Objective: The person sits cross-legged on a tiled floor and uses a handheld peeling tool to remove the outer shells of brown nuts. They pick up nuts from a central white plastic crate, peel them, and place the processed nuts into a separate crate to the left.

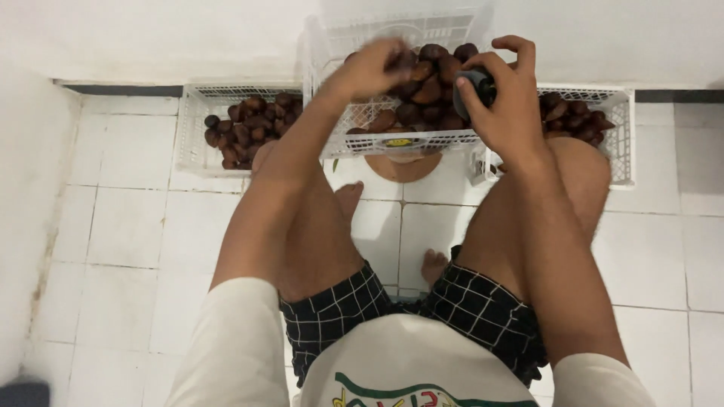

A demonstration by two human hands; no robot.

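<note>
I sit over a white plastic crate (392,142) piled with dark brown scaly fruits (430,94). My left hand (369,69) is blurred and reaches into the pile, its fingers on a fruit. My right hand (505,98) is wrapped around a dark round fruit (477,87) at the crate's right edge. Both forearms stretch forward over my bare knees.
A second white crate (197,132) with brown fruits (249,124) stands at the left, a third crate (622,136) with more fruits (569,117) at the right. A round brownish stool (403,167) sits under the middle crate. White tiled floor, white wall behind and at the left.
</note>
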